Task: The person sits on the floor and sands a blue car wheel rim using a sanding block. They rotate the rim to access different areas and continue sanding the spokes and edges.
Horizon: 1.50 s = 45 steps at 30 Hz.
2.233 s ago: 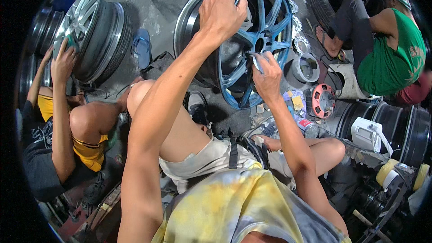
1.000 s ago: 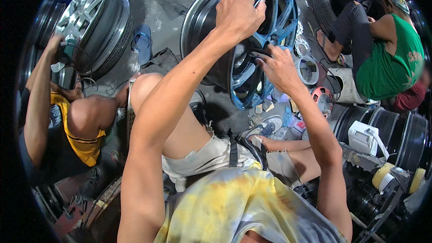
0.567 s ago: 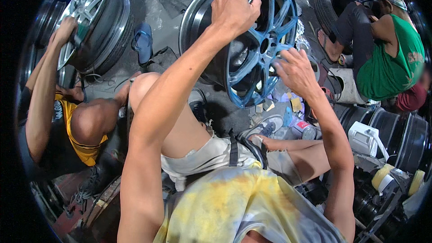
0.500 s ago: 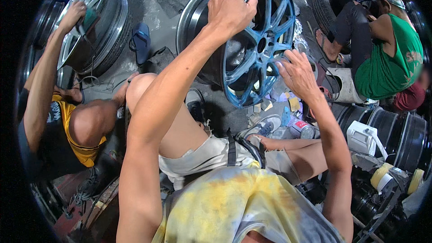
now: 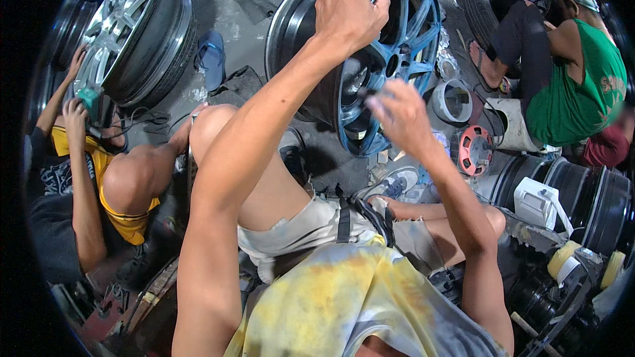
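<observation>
A blue-coated alloy wheel rim stands upright before me, its spoked face turned to the right. My left hand is closed over the top of it, fingers hooked round the edge between barrel and face. In front of the lower spokes is my right hand, its fingers bent and smeared by motion. Whether it holds anything or touches the spokes cannot be made out. Scraps of paper or sandpaper lie on the floor under the rim, partly hidden by my right hand.
At left a co-worker's hand holds a green power tool by a tyred silver wheel. A blue slipper, grey bucket and red round object lie around. Black rims and a person in green are at right.
My right hand has moved left and down across the rim's face. The rim has turned and shifted slightly right. At left, the co-worker's hand with the green tool has come down.
</observation>
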Each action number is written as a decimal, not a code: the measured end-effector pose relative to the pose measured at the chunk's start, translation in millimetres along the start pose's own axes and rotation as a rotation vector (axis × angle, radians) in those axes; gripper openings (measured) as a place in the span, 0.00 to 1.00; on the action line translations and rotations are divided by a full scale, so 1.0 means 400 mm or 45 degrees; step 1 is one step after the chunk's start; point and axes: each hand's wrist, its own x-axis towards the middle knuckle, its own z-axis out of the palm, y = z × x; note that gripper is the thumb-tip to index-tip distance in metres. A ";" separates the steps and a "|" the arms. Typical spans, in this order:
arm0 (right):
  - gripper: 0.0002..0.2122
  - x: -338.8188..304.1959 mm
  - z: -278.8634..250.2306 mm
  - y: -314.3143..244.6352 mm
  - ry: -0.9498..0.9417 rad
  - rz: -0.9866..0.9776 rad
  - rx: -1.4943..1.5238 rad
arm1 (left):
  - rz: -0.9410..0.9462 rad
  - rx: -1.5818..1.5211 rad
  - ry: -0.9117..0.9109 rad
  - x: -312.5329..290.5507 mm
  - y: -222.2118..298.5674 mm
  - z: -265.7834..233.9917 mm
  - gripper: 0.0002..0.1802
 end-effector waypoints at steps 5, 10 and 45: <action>0.06 0.009 -0.010 0.003 0.084 -0.064 0.078 | -0.017 -0.033 0.005 -0.004 0.013 0.009 0.19; 0.07 0.049 -0.031 0.069 -0.156 0.103 -0.115 | 0.021 -0.018 0.046 -0.004 0.008 0.013 0.19; 0.05 0.003 0.020 -0.129 0.041 0.066 0.186 | 0.053 -0.062 0.063 -0.010 -0.010 0.017 0.21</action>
